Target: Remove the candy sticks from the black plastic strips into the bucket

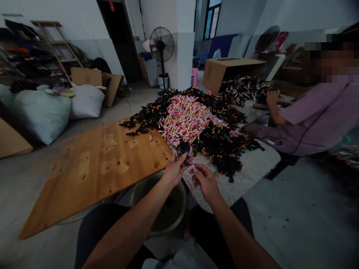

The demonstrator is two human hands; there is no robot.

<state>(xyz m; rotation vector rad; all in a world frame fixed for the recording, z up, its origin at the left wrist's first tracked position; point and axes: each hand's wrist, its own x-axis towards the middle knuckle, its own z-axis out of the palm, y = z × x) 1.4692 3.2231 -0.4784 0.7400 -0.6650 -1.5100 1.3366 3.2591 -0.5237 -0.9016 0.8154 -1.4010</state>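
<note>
My left hand (pixel 174 169) is closed around a small bundle of black pieces (pixel 183 149), held just above the table's near edge. My right hand (pixel 204 179) sits close beside it, fingers pinched on a tiny pink-and-white piece (pixel 193 167). Right behind both hands lies a big heap of pink, yellow and white small tubes (pixel 186 118), ringed by a wider pile of black pieces with orange and green tips (pixel 224 144). A greenish bucket (pixel 168 209) stands below my hands, between my knees.
A wooden board (pixel 95 164) lies to the left, over the speckled table (pixel 252 164). A person in a purple shirt (pixel 314 116) sits at the right, working at another pile. Beyond are a cardboard box (pixel 224 71), stuffed sacks (pixel 42 108) and a standing fan (pixel 162 48).
</note>
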